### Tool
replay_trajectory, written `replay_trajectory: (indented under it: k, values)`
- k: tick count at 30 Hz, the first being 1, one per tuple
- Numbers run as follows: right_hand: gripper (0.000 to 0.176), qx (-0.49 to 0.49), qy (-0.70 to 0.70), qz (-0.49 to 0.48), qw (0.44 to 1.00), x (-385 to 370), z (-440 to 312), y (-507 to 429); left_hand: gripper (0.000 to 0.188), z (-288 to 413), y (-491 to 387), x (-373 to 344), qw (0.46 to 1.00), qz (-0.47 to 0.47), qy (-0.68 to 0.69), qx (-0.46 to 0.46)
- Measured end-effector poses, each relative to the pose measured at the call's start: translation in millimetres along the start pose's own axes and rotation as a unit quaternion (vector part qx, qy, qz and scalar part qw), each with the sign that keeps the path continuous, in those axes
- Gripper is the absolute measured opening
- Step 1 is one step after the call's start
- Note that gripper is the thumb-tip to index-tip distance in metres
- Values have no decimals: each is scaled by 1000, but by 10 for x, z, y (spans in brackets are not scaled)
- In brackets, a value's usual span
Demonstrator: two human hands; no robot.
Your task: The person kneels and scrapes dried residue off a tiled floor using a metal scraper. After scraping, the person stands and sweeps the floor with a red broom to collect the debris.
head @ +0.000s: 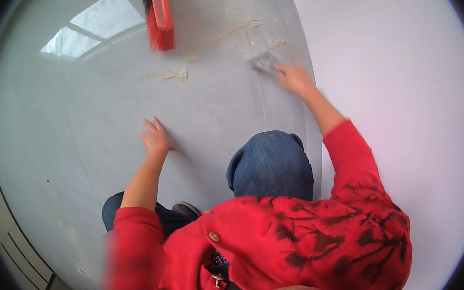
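My right hand (295,80) grips a scraper or putty knife (264,62), whose flat metal blade is blurred against the grey tiled floor (212,105). Just beyond the blade, a patch of beige residue (280,43) lies close to the wall. My left hand (156,137) is empty, its fingers spread, low over or resting on the floor; contact is hard to tell. Ahead of it, a ridge of beige debris (175,74) stretches along a tile joint. More pale dust (246,22) trails off toward the upper right.
A red broom head (160,23) with red and black bristles rests on the floor at the top. The white wall (387,69) rises along my right side. My bent knee (273,166) is near the wall, and a dark shoe (185,209) shows below. Light reflects off the tiles (97,24).
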State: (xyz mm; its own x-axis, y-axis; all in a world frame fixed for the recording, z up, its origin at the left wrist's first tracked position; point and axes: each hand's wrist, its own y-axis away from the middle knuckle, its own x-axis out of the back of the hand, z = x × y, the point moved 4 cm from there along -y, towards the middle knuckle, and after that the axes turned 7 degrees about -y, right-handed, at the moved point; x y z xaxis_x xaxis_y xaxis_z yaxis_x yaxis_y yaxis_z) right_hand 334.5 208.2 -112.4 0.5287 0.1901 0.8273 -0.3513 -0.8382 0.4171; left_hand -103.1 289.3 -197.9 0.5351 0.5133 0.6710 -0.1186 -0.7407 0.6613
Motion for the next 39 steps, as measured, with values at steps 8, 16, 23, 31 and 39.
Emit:
replay_trajectory:
  k: [8, 16, 23, 31, 39]
  values:
    - [33, -117, 25, -98, 988, -485, 192, 1275, 130, 59, -62, -40, 1000, 3, -2, 5]
    - [26, -19, 0, 101, 995, -148, -396, -1351, 131, 57, -15, 64, 999, -21, -31, 9]
    - [32, 38, -51, 14, 998, -161, -232, -303, 130, 82, 24, 74, 1000, -21, -2, 9]
    - [35, -114, -181, -85, 973, -761, -48, 1618, 133, 163, 15, 75, 999, -19, -29, -9]
    - [35, -16, -53, 75, 996, -314, -333, -321, 134, 127, 58, 126, 1000, -5, -11, 3]
